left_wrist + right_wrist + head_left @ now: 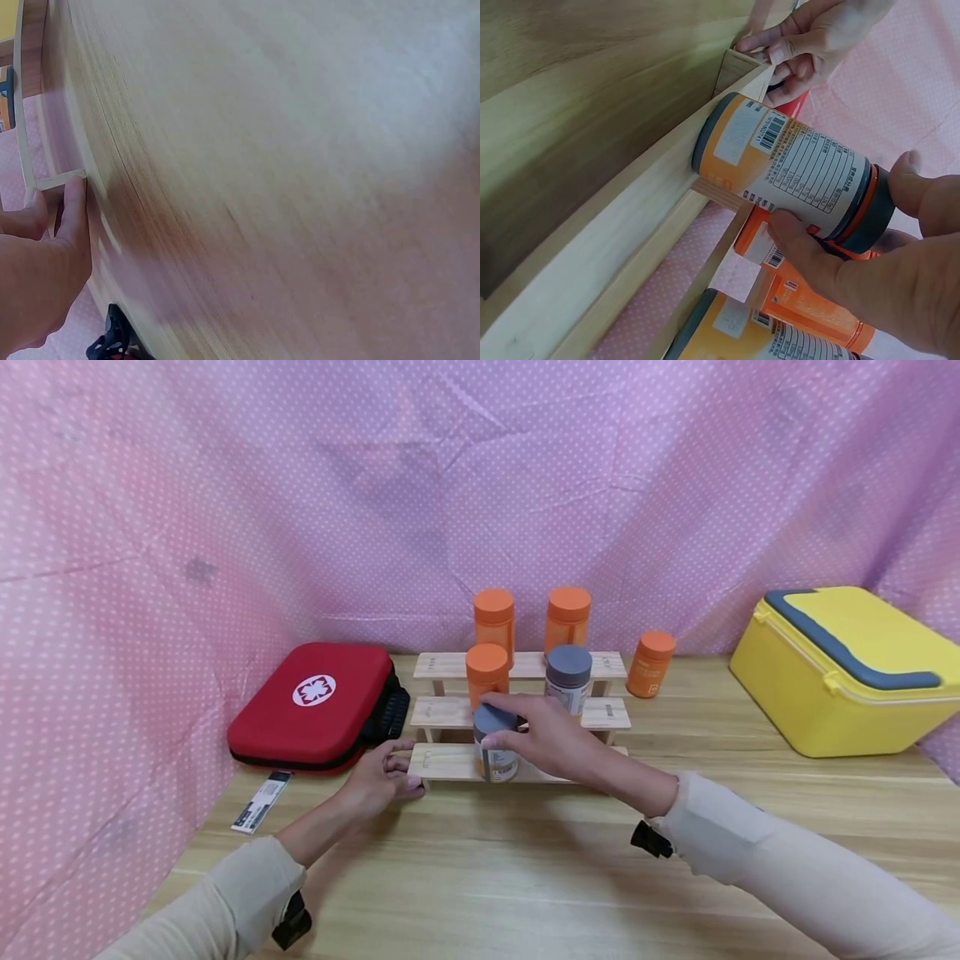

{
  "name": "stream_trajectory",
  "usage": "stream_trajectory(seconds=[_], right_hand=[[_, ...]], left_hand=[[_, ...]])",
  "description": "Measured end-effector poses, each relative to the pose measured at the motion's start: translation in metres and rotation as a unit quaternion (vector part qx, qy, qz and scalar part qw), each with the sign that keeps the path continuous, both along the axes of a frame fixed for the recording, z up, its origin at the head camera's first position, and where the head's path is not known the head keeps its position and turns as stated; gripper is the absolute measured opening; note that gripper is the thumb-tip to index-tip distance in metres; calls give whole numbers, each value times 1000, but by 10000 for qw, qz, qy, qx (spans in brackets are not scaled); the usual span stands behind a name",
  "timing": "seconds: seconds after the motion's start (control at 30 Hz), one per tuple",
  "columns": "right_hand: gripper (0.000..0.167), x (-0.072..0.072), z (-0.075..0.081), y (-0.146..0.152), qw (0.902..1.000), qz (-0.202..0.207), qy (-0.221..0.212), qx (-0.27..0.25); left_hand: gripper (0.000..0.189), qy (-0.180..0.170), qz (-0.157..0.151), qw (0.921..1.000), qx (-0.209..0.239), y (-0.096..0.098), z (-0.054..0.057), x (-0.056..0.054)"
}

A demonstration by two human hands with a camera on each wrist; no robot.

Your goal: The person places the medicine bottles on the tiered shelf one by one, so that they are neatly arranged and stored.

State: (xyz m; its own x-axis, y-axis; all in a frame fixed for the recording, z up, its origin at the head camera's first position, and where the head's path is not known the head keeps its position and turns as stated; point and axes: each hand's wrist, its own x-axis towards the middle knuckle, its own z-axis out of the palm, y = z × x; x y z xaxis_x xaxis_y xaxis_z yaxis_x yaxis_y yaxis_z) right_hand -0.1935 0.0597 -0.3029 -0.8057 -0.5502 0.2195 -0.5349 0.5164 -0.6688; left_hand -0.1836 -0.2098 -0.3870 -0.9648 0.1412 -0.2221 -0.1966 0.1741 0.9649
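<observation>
My right hand (551, 735) grips a grey-lidded supplement jar (780, 161) near its lid. That jar stands upright on the lowest step of a three-step wooden rack (442, 762); in the right wrist view its base meets the board. At the step's left end, my left hand (378, 779) pinches the rack's corner between thumb and fingers, also seen in the left wrist view (45, 270). The middle step bears an orange jar (487, 668) and another grey-lidded jar (568, 672). On the top step are two orange jars, one left (494, 618) and one right (567, 617).
A red first-aid case (315, 706) lies left of the rack, with a white printed strip (261, 802) before it. To the rack's right stand a single orange jar (650, 664) and a yellow box (847, 693) with grey trim. A pink dotted cloth (480, 485) hangs behind.
</observation>
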Motion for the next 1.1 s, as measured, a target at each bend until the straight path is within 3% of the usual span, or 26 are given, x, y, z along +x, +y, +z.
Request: stream_trajectory(seconds=[0.23,0.4,0.6,0.9,1.1], right_hand=[[66,11,4,15,9986,241,417,-232],[59,27,10,44,9945,-12,789,-684],[46,39,22,89,9954,-386,657,-575],[41,35,23,145,9900,-1267,622,-72],[44,20,21,170,9839,-1667,626,147]], left_hand=[[60,-102,59,9999,-18,2,-1,-1],[60,-124,77,9999,-29,1,0,0],[59,-98,42,9999,-50,0,2,2],[59,-39,-22,10000,-27,0,1,3],[59,-16,-56,10000,0,0,2,3]])
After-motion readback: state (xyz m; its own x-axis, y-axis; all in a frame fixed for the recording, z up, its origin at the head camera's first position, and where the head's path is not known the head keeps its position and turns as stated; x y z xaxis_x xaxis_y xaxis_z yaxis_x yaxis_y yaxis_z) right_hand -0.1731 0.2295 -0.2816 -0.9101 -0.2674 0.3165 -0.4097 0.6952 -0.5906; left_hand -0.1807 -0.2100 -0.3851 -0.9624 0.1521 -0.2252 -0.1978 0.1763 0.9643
